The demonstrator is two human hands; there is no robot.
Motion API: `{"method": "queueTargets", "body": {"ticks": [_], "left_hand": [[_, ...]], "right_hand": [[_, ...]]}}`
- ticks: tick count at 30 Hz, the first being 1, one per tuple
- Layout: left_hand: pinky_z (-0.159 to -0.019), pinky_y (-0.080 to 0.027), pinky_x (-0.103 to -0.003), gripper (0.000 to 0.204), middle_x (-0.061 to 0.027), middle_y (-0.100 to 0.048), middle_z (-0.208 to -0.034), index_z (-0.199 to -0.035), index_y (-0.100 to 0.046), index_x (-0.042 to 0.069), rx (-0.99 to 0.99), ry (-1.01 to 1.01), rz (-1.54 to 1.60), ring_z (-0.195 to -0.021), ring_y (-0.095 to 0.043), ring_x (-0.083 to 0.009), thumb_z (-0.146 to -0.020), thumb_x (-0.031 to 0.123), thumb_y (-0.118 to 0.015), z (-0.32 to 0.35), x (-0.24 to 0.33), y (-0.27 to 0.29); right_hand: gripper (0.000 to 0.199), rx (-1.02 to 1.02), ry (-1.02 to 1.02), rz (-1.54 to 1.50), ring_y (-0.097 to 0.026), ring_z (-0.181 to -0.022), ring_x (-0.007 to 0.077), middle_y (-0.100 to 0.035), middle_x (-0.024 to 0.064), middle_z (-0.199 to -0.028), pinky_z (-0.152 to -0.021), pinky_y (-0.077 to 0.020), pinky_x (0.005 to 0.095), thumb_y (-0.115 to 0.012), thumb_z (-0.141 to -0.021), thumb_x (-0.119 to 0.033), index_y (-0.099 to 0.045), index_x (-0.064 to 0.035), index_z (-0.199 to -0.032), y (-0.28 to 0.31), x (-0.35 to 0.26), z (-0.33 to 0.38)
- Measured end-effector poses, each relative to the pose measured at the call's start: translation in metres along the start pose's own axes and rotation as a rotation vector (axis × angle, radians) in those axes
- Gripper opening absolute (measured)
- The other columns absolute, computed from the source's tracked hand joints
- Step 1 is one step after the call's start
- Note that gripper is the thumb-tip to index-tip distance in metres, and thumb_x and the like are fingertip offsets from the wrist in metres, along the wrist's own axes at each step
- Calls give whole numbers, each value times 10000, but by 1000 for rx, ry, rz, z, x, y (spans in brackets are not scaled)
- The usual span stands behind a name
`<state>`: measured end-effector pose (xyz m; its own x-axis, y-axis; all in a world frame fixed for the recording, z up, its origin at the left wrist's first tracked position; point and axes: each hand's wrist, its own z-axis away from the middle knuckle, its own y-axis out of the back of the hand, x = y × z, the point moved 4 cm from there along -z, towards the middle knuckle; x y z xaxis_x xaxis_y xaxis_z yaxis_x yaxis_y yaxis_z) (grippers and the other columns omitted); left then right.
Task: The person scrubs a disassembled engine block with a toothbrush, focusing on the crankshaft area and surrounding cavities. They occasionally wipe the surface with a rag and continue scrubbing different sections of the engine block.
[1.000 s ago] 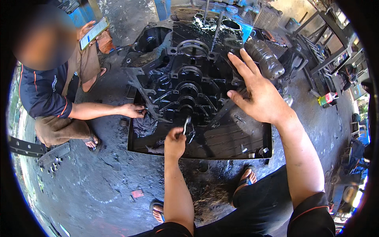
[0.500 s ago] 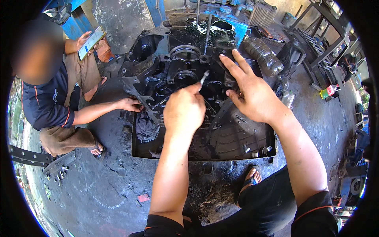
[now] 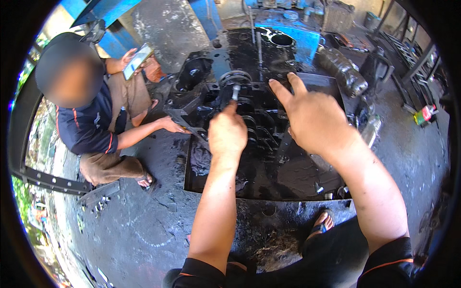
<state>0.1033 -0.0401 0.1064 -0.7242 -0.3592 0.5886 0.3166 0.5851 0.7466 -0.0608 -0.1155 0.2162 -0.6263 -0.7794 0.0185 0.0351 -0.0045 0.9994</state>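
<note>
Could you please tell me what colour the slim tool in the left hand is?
The slim tool is silvery grey, as the head view shows.

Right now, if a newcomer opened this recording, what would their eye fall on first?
Probably the large black engine block in the centre, where the wearer's left hand holds a shiny metal rod and the right hand is open by its right side. Next, at the left, a co-worker holds a phone and reaches toward the block. A clear plastic bottle lies at upper right.
</note>
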Motion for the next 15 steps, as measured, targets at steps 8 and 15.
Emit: {"method": "queueTargets", "body": {"ticks": [8,15], "left_hand": [[-823,-597,-481,336,-300,-721,-958,-1241,-752,46,105,89,24,-908,-739,-431,-943,82,-599,-2,-19,3],[-854,-590,-509,356,-286,-729,-931,-1254,-749,62,71,273,-138,-920,-735,-445,-941,109,-587,20,-7,29]], "right_hand": [[1018,131,90,-138,-416,-1456,494,-333,315,-1597,-1203,-398,529,-934,-724,-251,-370,-99,-1557,-16,27,-16],[1173,60,108,-246,-329,-1516,521,-123,350,-1701,-1211,-394,554,-908,-754,-234,-189,-119,-1673,-38,39,-22]]}}
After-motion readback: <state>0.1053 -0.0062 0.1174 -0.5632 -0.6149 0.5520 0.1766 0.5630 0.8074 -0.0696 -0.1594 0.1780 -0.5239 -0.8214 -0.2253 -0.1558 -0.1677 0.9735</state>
